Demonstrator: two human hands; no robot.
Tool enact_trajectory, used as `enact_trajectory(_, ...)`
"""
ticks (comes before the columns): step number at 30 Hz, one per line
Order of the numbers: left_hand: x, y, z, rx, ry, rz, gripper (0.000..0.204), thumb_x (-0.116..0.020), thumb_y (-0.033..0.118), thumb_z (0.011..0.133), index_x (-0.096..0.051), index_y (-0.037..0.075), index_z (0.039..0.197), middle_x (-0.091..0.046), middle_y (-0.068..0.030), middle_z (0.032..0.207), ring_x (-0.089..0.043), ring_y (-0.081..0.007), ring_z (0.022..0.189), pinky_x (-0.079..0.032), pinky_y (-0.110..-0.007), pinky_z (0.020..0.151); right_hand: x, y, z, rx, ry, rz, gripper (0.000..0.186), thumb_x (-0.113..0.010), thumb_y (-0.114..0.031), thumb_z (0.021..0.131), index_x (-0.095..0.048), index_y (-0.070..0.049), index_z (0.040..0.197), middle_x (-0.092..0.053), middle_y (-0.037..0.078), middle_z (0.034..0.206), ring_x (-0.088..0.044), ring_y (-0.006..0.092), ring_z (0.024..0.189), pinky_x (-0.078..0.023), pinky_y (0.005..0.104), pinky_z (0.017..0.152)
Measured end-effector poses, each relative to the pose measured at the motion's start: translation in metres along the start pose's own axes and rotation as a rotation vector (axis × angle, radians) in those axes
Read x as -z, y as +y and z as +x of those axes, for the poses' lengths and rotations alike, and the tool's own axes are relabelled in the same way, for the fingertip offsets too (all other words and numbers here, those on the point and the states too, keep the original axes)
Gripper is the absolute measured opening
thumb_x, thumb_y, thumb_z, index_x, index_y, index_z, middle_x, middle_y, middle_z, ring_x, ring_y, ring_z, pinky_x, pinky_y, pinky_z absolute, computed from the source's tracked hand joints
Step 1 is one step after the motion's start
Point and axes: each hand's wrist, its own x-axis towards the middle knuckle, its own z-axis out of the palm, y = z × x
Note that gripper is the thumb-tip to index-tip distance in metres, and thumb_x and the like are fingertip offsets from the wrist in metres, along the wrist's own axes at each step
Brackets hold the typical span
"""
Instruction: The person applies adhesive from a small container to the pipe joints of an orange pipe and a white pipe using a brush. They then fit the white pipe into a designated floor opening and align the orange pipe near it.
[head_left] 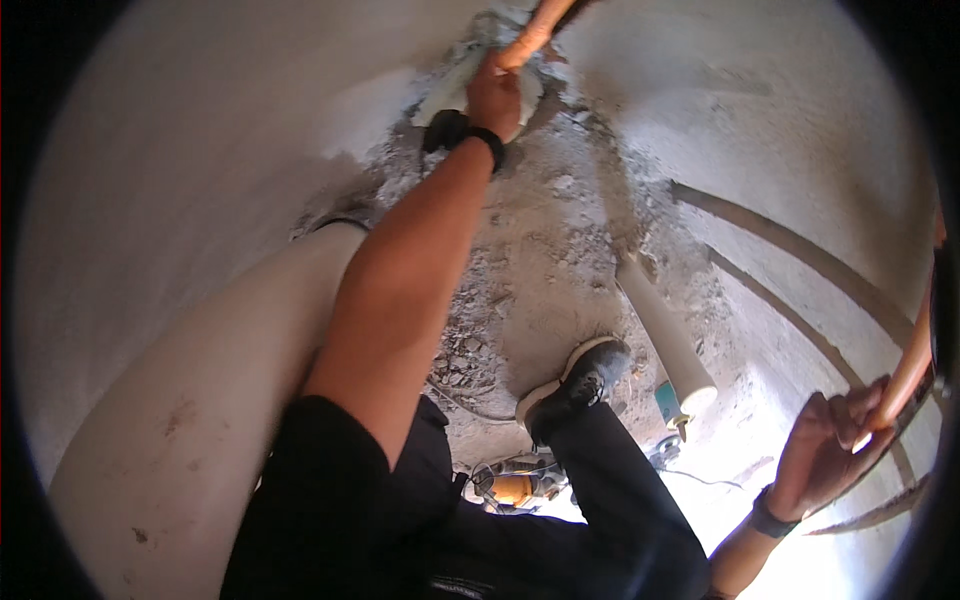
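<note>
A worker's left grip is wrapped around a smooth, round orange tube rising beyond it; the right grip curls around a similar orange length. Both remain unplaced; any join is out of my sight.

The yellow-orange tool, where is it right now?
In the head view, the yellow-orange tool is low in the picture near the middle, below and slightly left of the dark shoe, with the right trouser leg to its right.
</note>
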Motion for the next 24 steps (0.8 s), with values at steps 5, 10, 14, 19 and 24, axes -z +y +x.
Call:
enact_trajectory(5, 0.013, -0.028, 0.014, -0.244, 0.032, 0.073, 0.032, -0.06, 0.021, 0.1, -0.06, 0.009, 0.129, -0.074, -0.0141, 0.1, -0.072, -0.0257, 0.089, -0.054, -0.038, 0.078, 0.002, 0.003, -0.002, -0.044, -0.074, -0.021, 0.056, -0.057, -0.046, 0.1, -0.051, -0.007, 0.14, -0.071, 0.004, 0.113, -0.057, 0.0044, 0.063, -0.044, 0.025, 0.068)
enact_trajectory(10, 0.028, -0.016, 0.012, -0.06, 0.007, 0.052, 0.037, -0.077, 0.025, 0.088, -0.07, 0.004, 0.118, -0.075, -0.0136, 0.097, -0.071, -0.0214, 0.084, -0.055, -0.034, 0.077, 0.01, 0.014, -0.004, -0.036, -0.055, 0.007, 0.066, -0.052, -0.052, 0.1, -0.044, -0.004, 0.145, -0.07, 0.004, 0.107, -0.054, 0.0053, 0.064, -0.04, 0.0255, 0.067)
enact_trajectory(14, 0.017, -0.008, 0.012, -0.012, -0.022, 0.134, 0.036, -0.079, 0.024, 0.086, -0.071, 0.002, 0.114, -0.075, -0.012, 0.097, -0.071, -0.019, 0.085, -0.054, -0.031, 0.078, 0.015, 0.009, -0.008, -0.026, -0.104, 0.007, 0.069, -0.049, -0.055, 0.1, -0.043, -0.004, 0.145, -0.069, 0.003, 0.105, -0.053, 0.0054, 0.065, -0.039, 0.0255, 0.067)
enact_trajectory(19, 0.018, -0.01, 0.012, -0.039, -0.021, 0.151, 0.033, -0.079, 0.021, 0.086, -0.072, -0.002, 0.11, -0.075, -0.0099, 0.097, -0.07, -0.0158, 0.085, -0.053, -0.029, 0.08, 0.005, 0.01, -0.005, -0.025, -0.046, -0.041, 0.054, -0.056, -0.048, 0.099, -0.051, -0.006, 0.133, -0.065, 0.0, 0.093, -0.058, 0.0033, 0.066, -0.044, 0.0242, 0.069)
enact_trajectory(24, 0.034, -0.019, 0.02, -0.017, -0.007, 0.025, 0.027, -0.075, 0.017, 0.089, -0.072, -0.002, 0.107, -0.075, -0.012, 0.096, -0.069, -0.0159, 0.086, -0.053, -0.03, 0.077, 0.005, 0.017, 0.0, -0.042, -0.09, -0.008, 0.056, -0.059, -0.045, 0.099, -0.05, -0.005, 0.137, -0.066, 0.0, 0.099, -0.058, 0.0029, 0.067, -0.045, 0.0239, 0.07)
